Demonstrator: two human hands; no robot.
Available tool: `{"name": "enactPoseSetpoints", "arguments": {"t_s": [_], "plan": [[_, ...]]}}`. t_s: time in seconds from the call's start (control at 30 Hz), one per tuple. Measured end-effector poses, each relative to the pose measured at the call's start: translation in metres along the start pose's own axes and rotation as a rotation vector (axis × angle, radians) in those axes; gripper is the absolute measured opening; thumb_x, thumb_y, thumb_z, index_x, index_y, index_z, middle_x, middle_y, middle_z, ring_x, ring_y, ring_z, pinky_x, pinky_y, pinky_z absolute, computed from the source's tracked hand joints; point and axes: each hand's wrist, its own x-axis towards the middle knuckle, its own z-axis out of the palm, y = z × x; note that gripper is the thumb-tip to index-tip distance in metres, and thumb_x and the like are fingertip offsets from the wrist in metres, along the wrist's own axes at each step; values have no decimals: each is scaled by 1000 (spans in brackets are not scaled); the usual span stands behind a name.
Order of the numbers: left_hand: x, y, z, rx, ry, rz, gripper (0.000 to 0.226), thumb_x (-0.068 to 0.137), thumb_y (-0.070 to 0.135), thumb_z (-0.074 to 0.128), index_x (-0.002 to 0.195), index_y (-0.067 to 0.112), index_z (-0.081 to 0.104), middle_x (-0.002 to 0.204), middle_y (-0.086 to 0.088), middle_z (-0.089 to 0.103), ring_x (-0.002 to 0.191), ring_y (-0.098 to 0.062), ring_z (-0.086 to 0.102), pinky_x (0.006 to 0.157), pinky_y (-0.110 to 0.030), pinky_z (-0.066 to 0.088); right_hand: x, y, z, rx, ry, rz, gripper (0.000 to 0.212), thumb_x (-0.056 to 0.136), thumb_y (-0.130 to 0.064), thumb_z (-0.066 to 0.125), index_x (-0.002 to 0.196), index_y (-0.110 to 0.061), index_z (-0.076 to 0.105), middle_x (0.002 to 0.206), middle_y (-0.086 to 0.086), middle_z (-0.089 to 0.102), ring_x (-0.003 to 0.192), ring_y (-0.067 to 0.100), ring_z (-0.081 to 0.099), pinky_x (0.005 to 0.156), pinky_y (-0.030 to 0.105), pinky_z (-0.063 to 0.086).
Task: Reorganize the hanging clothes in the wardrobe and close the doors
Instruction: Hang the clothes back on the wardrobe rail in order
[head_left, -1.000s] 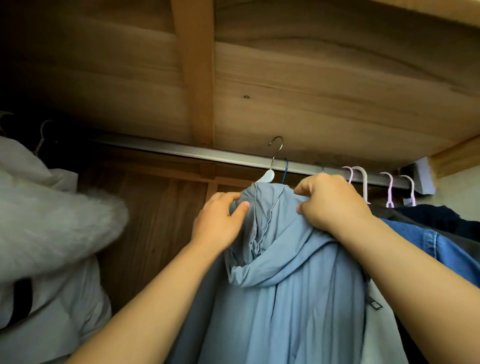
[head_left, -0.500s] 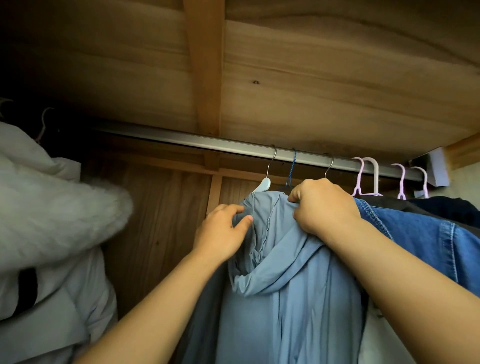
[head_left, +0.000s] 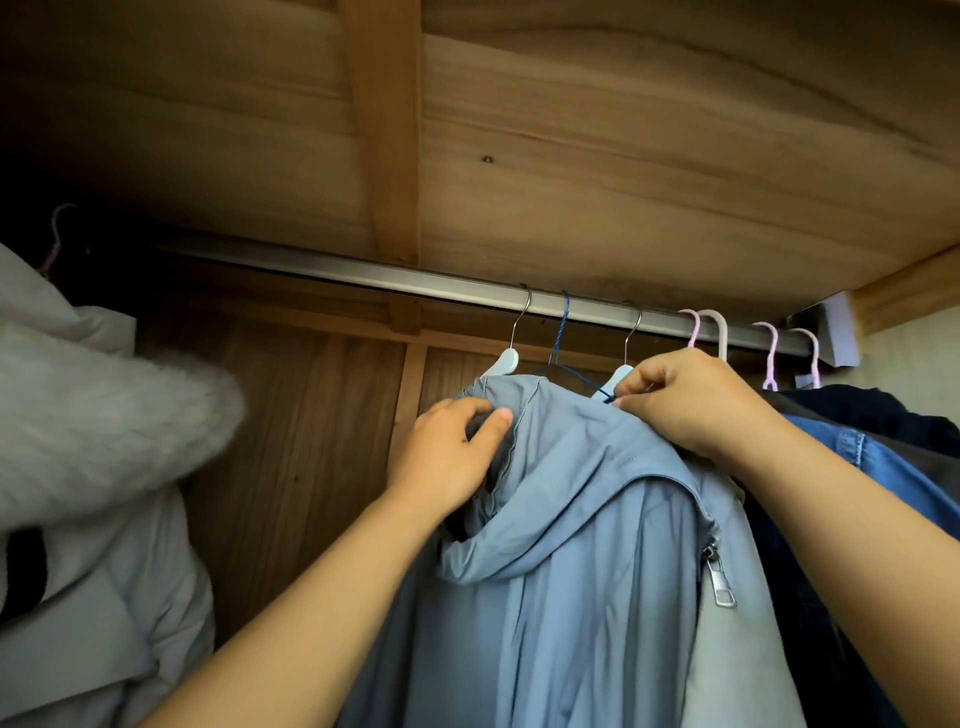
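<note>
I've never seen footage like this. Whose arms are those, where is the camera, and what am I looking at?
There is no machine: the camera sits on a person's head, looking forward and down, so the arms are their own. You are looking into a wooden wardrobe with a metal rail across it. The left hand grips the collar of a light blue hooded jacket hanging from the rail. The right hand pinches something dark at the jacket's shoulder, beside a white hanger. A pale fur-trimmed coat hangs to the left, a denim garment to the right.
</note>
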Motion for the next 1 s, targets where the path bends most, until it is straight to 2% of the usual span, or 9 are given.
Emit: {"name": "enactPoseSetpoints", "arguments": {"t_s": [0.13, 0.23, 0.4, 0.6, 0.73, 0.87, 1.0], "plan": [[-4, 4, 2, 0, 8, 2, 30, 89, 42, 56, 110, 22, 67, 110, 1, 63, 101, -17, 59, 91, -38, 47, 5, 6, 6, -44, -15, 12, 10, 84, -20, 69, 91, -13, 72, 88, 2, 62, 91, 21, 57, 75, 26, 45], [-7, 4, 1, -9, 7, 1, 30, 89, 41, 57, 111, 23, 66, 111, 2, 63, 100, -16, 59, 91, -39, 48, 8, 12, 16, -95, 12, -4, 11, 84, -17, 64, 85, -7, 70, 89, 7, 66, 87, 27, 59, 69, 31, 45], [-11, 4, -4, 16, -9, -7, 33, 90, 39, 56, 117, 22, 64, 115, 1, 61, 103, -15, 57, 92, -35, 47, 12, 19, 16, -101, 113, 37, 11, 83, -13, 62, 85, -5, 70, 88, 13, 67, 88, 33, 59, 71, 30, 46], [-12, 8, -1, 20, -12, -10, 32, 90, 40, 56, 115, 22, 64, 115, 0, 61, 102, -16, 58, 93, -36, 47, 9, 27, 14, -132, 138, 56, 17, 83, -11, 61, 91, 3, 67, 94, 20, 67, 92, 35, 59, 70, 34, 47], [-13, 14, 2, 17, -3, -7, 32, 89, 39, 57, 114, 21, 65, 113, 1, 62, 101, -15, 58, 92, -36, 47, 0, 27, 5, -109, 99, 13, 20, 84, -20, 65, 89, -2, 69, 91, 15, 68, 90, 30, 59, 68, 29, 44], [-17, 22, 2, 38, 2, -1, 31, 89, 41, 57, 113, 23, 65, 113, 2, 62, 99, -15, 58, 90, -37, 48, -12, 25, -7, -108, 128, -10, 36, 81, -35, 69, 90, 0, 67, 88, 17, 67, 90, 32, 59, 75, 37, 50], [-29, 27, -1, 89, 16, 18, 32, 88, 44, 55, 114, 26, 64, 113, 6, 60, 92, -14, 57, 85, -37, 49, -30, 23, -24, -6, 248, -33, 24, 81, -36, 69, 93, -15, 67, 73, -1, 60, 91, 25, 57, 72, 32, 44]]}}
